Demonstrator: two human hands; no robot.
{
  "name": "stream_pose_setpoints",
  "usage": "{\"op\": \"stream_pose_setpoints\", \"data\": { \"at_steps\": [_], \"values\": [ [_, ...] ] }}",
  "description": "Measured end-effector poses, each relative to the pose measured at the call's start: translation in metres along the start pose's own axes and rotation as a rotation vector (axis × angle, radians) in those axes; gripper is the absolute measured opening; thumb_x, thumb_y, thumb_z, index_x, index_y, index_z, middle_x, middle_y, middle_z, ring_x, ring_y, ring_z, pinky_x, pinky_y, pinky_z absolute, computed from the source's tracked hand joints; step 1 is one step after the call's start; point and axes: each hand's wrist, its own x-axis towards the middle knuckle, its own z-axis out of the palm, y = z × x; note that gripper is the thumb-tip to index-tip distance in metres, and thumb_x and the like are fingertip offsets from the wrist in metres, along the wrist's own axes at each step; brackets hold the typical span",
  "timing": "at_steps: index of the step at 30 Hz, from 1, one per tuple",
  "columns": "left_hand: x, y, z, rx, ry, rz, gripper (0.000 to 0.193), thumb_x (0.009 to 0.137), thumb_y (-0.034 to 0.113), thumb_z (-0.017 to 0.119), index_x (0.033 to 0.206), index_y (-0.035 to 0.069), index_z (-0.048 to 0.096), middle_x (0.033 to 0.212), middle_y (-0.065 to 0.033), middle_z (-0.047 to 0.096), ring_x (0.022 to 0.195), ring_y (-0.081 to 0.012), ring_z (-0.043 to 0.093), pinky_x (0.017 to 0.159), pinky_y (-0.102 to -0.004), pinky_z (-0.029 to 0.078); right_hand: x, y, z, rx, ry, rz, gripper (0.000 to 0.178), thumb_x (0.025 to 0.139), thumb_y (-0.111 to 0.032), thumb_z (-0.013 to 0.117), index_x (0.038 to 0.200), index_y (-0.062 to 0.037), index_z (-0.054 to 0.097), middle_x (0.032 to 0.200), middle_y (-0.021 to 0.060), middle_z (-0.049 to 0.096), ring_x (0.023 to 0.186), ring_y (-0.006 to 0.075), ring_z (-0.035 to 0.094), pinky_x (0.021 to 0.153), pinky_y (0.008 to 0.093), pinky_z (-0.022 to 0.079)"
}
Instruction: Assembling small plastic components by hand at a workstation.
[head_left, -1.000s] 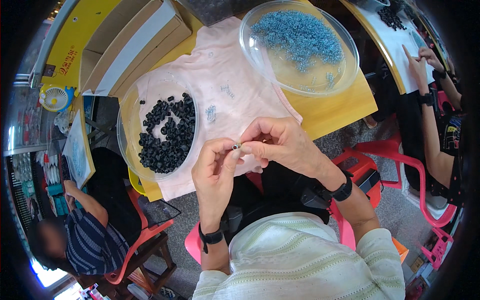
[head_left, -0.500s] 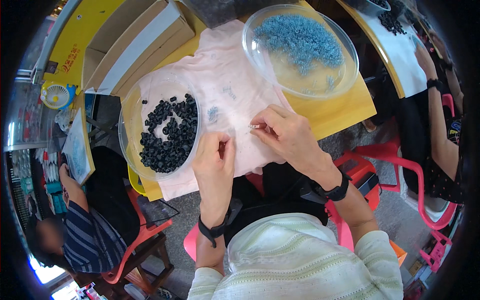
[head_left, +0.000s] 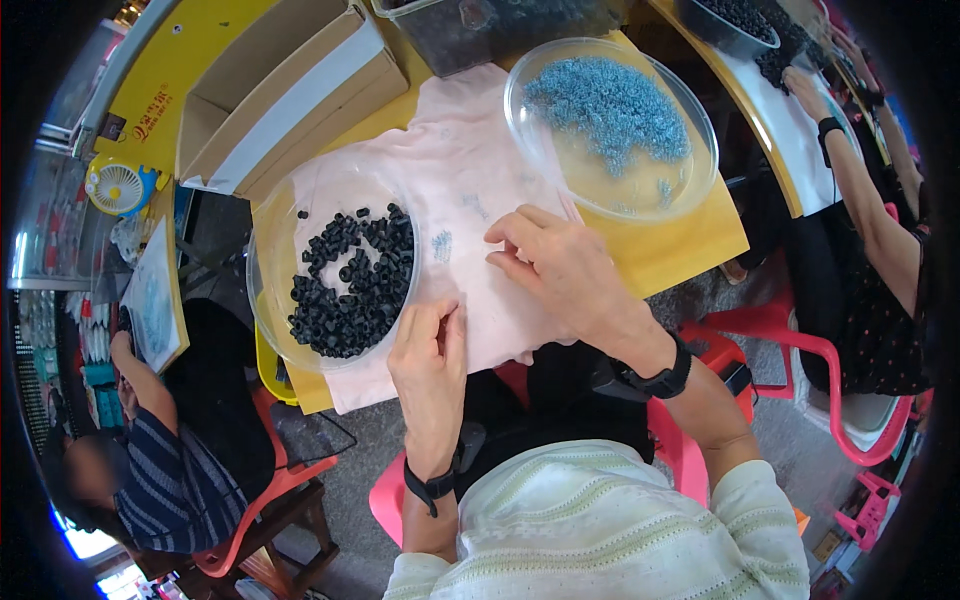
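A pink cloth (head_left: 470,150) covers the middle of the yellow table. Over its near edge is my left hand (head_left: 430,360), fingers curled with thumb against index; whatever it holds, if anything, is too small to make out. To its upper left, a round clear tray (head_left: 262,300) holds many short black tube-like parts (head_left: 355,280). My right hand (head_left: 560,265) hovers above the cloth, thumb and index apart, nothing visible between them. Beyond it, another round clear tray (head_left: 640,207) contains a heap of tiny bluish clear pieces (head_left: 610,110). A small cluster of similar bits (head_left: 441,246) lies on the cloth.
A cardboard box (head_left: 290,110) stands at the back left, and a dark bin (head_left: 490,30) at the back. A small yellow fan (head_left: 118,188) is farther left. Co-workers sit left and right; one person's hand (head_left: 805,95) is over black parts at the right table.
The small pale piece in my right fingers is no longer visible, and those fingers have parted. My left hand sits slightly lower. The co-worker's hand at right reached toward the black parts.
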Motion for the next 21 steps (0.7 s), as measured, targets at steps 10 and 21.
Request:
{"op": "stream_pose_setpoints", "data": {
  "at_steps": [10,21],
  "values": [
    [-0.002,-0.008,0.009,-0.047,0.030,0.039,0.008,0.089,0.001,0.067,0.096,-0.001,0.065,0.084,-0.0123,0.060,0.068,-0.0213,0.059,0.063,-0.0310,0.047,0.010,-0.015,-0.012,-0.738,-0.273,0.214,0.043,0.083,-0.007,0.062,0.125,0.0005,0.058,0.075,0.0152,0.068,0.067,0.0248,0.069,0.059,0.0348,0.052],
    [-0.003,-0.022,0.022,-0.037,0.134,0.121,0.008,0.087,0.001,0.069,0.095,0.000,0.066,0.077,-0.0099,0.057,0.063,-0.0192,0.057,0.058,-0.0300,0.046,0.020,-0.022,-0.010,-0.675,-0.200,0.125,0.016,0.082,-0.009,0.065,0.097,-0.0060,0.059,0.067,0.0125,0.066,0.063,0.0287,0.068,0.054,0.0362,0.050]
  ]
}}
